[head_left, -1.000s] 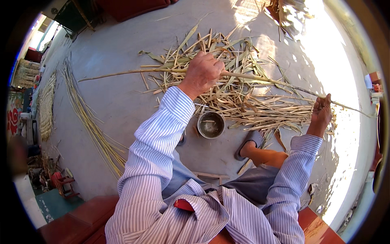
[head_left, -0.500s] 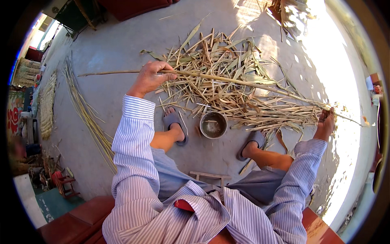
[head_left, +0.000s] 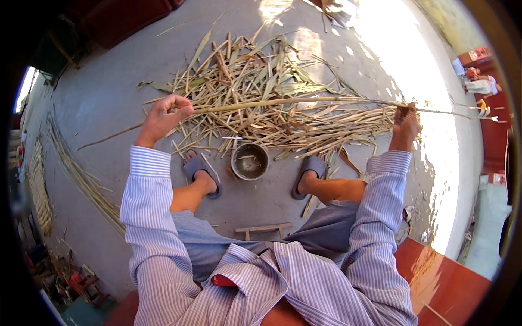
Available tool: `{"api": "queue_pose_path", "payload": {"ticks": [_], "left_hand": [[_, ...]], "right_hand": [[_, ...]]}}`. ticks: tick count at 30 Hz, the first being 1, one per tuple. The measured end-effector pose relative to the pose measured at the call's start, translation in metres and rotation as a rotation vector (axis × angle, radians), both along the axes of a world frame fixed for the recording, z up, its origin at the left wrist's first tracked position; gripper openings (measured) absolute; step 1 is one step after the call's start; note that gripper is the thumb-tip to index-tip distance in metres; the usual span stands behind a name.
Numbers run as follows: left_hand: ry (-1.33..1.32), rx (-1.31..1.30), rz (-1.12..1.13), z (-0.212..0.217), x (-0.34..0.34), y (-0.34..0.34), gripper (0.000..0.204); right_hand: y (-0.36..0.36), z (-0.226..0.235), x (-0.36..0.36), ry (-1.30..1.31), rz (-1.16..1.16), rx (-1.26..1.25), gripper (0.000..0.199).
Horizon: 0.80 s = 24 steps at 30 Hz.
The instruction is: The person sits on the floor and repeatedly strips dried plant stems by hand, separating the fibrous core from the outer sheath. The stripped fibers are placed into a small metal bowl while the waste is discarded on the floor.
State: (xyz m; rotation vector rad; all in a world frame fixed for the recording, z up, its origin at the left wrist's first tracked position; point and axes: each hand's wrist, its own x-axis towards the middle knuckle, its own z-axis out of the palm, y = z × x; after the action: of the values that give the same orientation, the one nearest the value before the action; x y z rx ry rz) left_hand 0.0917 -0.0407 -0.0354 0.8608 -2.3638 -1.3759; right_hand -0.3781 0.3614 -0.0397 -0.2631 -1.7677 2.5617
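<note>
The left hand is now at the left-centre of the frame, fingers curled round the butt end of a long thin reed stalk, thumb pressing on top; 1 s ago this hand was much nearer the middle, over the heap, and 0.5 s ago it was already partway out to the left. So the arms have spread apart and the stalk is now stretched almost level across the upper half of the frame, from the left hand to the right hand at the right-centre. The right hand is closed on the stalk close to its thin top end, which sticks out further to the right into the sunlit patch; how tight the fingers close I cannot tell, as the hand is seen from the back. Compared w/ 1 s ago the right hand sits a bit higher, not much moved otherwise. The stalk now hangs above the pile of dry leaves and husks on the grey concrete floor, not lying in it. My reading: the stalk is pulled free of the heap and held at full length, approx. ready for stripping or sorting. The small metal bowl stays between the two slippered feet, lower-centre. A bundle of cleaned stalks lies along the left side.
</note>
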Motion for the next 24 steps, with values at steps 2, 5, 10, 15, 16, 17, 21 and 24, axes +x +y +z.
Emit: {"api": "queue_pose_path", "payload": {"ticks": [2, 5, 10, 15, 16, 17, 21, 24], "left_hand": [[-0.101, 0.255, -0.167, -0.007, 0.001, -0.004, 0.024], [-0.085, 0.229, -0.117, -0.001, -0.007, 0.001, 0.022], [0.311, 0.046, 0.334, 0.001, -0.015, -0.025, 0.031], [0.340, -0.648, -0.124, 0.036, -0.125, 0.085, 0.032], [0.331, -0.718, -0.228, 0.042, -0.137, 0.097, 0.030], [0.306, -0.694, -0.222, 0.043, -0.144, 0.103, 0.028], [0.230, -0.662, -0.251, 0.035, -0.154, 0.104, 0.019], [0.132, -0.688, -0.263, 0.032, -0.146, 0.087, 0.018]], "right_hand": [[-0.007, 0.004, -0.001, -0.027, -0.060, -0.003, 0.018], [-0.001, 0.012, 0.004, 0.006, -0.011, -0.027, 0.016], [-0.030, 0.022, 0.033, 0.010, 0.203, -0.139, 0.019], [-0.080, 0.029, 0.092, 0.040, 0.553, -0.215, 0.023], [-0.092, 0.031, 0.107, 0.034, 0.597, -0.224, 0.023], [-0.103, 0.031, 0.120, 0.014, 0.646, -0.241, 0.023], [-0.113, 0.039, 0.131, -0.005, 0.678, -0.238, 0.020], [-0.097, 0.037, 0.104, 0.040, 0.619, -0.198, 0.019]]}}
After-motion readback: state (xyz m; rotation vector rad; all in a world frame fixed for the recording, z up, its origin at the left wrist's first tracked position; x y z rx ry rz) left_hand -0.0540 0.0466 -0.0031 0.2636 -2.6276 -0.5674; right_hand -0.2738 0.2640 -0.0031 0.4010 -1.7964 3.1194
